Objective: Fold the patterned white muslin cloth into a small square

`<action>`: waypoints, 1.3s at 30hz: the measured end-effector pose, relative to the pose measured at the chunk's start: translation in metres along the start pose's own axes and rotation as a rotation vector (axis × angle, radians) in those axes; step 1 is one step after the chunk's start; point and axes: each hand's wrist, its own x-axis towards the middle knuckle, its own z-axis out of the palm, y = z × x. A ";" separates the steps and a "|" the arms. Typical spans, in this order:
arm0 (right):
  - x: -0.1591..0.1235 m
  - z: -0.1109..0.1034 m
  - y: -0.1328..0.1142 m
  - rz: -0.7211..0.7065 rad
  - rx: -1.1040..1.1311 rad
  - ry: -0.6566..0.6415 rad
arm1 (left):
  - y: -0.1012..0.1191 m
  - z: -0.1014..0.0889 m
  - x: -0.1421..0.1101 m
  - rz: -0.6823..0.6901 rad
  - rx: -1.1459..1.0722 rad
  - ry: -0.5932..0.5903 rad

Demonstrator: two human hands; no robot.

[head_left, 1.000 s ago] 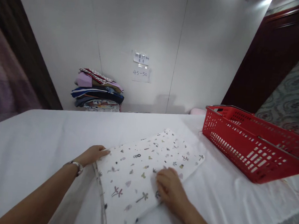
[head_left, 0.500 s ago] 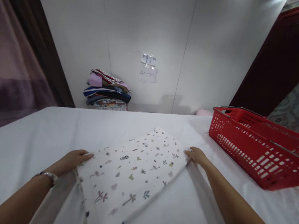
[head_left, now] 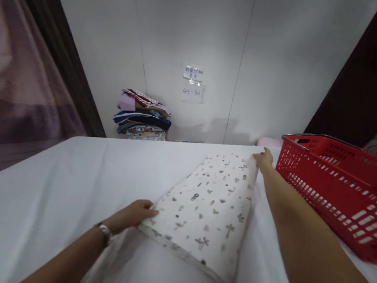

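Cloth [head_left: 210,196] at two corners, and we've got both hands on it!
Our left hand [head_left: 138,212] pinches the left corner, our right hand [head_left: 264,159] the far-right one near the red basket [head_left: 329,195], with the print lying between them on the white-covered table [head_left: 107,163]. On the wall, the lower paper [head_left: 193,93] reads "45-50"; the upper note's [head_left: 193,73] handwriting is too small for us.

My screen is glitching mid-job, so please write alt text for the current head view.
A person's left hand holds the near-left corner of a plant-patterned white cloth and the right hand its far-right corner, on a white-covered table. A red perforated basket stands at right; beyond are a stack of folded fabrics and a paper sign reading 45-50.
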 end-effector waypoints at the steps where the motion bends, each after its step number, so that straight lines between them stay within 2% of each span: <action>1: 0.002 0.003 0.002 0.017 -0.028 0.006 | 0.010 0.014 0.002 -0.006 0.005 0.008; 4: -0.018 0.014 0.018 0.030 -0.113 -0.065 | 0.025 0.035 0.006 -0.023 0.022 0.062; 8: -0.080 0.013 0.049 -0.068 -0.166 -0.190 | 0.016 0.032 0.007 -0.025 -0.062 0.037; 12: -0.155 -0.015 0.069 -0.156 -0.201 -0.322 | 0.003 0.030 0.008 -0.010 -0.140 0.071; 14: -0.197 -0.032 0.071 -0.297 -0.223 -0.411 | 0.001 0.032 0.007 -0.005 -0.150 0.091; 19: -0.299 -0.068 0.057 -0.546 -0.183 -0.575 | 0.000 0.036 0.004 0.018 -0.189 0.139; 22: -0.337 -0.081 0.049 -0.627 -0.152 -0.621 | -0.003 0.038 0.006 0.036 -0.198 0.180; 27: -0.355 -0.089 0.047 -0.755 -0.229 -0.558 | -0.008 0.044 0.005 0.067 -0.272 0.213; 32: -0.354 -0.084 0.037 -0.817 -0.386 -0.462 | -0.009 0.051 -0.001 0.130 -0.188 0.337; 34: -0.353 -0.081 0.030 -0.844 -0.413 -0.451 | -0.009 0.054 -0.004 0.197 -0.088 0.410; 39: -0.350 -0.068 0.013 -0.882 -0.430 -0.459 | -0.006 0.059 -0.017 0.419 0.367 0.591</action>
